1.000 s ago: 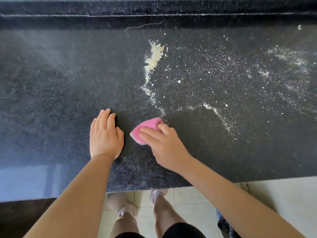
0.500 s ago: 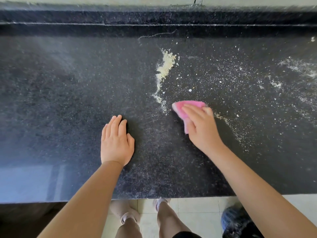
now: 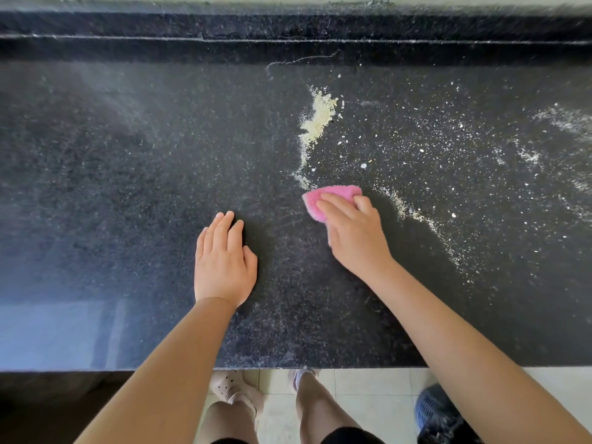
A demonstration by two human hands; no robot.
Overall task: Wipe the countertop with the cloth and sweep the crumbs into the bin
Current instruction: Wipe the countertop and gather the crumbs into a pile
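Two hands on countertop (image 3: 128,187), right hand (image 3: 355,238) pressing pink cloth (image 3: 323,197)

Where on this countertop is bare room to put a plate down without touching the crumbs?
The wide stretch of countertop to the left of the left hand is bare. A smaller wiped patch lies below the right hand, toward the front edge. From the crumb ridge rightward, above the pink cloth, crumbs are scattered everywhere.
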